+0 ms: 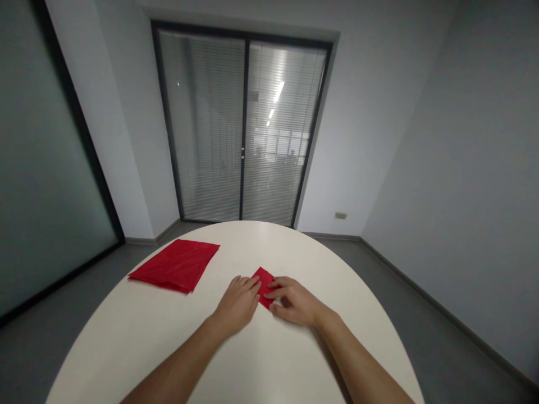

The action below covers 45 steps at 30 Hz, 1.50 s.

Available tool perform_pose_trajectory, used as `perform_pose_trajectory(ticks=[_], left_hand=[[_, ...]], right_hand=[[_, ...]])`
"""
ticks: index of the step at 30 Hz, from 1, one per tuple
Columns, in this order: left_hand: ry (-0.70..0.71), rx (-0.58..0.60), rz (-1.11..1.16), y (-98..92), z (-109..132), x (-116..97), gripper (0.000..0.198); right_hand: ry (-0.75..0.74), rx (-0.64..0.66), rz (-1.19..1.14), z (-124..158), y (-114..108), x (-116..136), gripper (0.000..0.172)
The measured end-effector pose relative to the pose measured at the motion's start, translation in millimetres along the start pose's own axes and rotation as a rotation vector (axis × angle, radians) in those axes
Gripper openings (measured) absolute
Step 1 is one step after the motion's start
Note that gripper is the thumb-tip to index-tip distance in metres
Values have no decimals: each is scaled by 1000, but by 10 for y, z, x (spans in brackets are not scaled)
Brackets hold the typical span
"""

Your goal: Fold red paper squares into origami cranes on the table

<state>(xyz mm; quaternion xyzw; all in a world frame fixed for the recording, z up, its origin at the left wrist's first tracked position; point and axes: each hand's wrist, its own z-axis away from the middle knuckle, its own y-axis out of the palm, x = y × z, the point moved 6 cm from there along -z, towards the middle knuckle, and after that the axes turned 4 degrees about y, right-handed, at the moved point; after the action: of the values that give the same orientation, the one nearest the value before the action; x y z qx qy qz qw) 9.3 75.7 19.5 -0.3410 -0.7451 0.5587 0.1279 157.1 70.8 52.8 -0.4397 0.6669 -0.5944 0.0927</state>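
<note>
A small red folded square of thin paper [264, 280] lies on the table, turned so that one corner points away from me. My left hand [239, 300] rests along its left edge, fingers stretched out and tips on the paper. From the right, my right hand [295, 300] reaches over the other edge. Its fingers are bent and apart, with the index and middle fingertips on the paper and the thumb by the near corner. Parts of the paper's left and right edges are hidden under my fingers.
A larger stack of red paper sheets [174, 265] lies at the left of the round white table [252, 238], close to its rim. Beyond stand a dark-framed glass door with blinds [244, 123] and grey walls. A socket [341, 215] sits low on the far wall.
</note>
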Motion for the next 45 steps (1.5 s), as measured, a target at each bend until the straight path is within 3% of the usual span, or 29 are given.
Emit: perform_pose_trajectory(ticks=[5, 13, 23, 31, 45], left_hand=[[-48, 33, 30, 62, 33, 48, 43], [-30, -28, 76, 36, 26, 84, 41], [-18, 92, 93, 102, 72, 117, 51], [96, 39, 125, 96, 54, 71, 43], [152, 15, 197, 79, 34, 13, 33]], right_hand=[[-34, -17, -55, -4, 18, 39, 40], [44, -81, -57, 48, 17, -180, 63], [70, -77, -23, 66, -13, -275, 62], [110, -76, -20, 68, -69, -282, 47], [118, -31, -66, 99, -59, -324, 16]])
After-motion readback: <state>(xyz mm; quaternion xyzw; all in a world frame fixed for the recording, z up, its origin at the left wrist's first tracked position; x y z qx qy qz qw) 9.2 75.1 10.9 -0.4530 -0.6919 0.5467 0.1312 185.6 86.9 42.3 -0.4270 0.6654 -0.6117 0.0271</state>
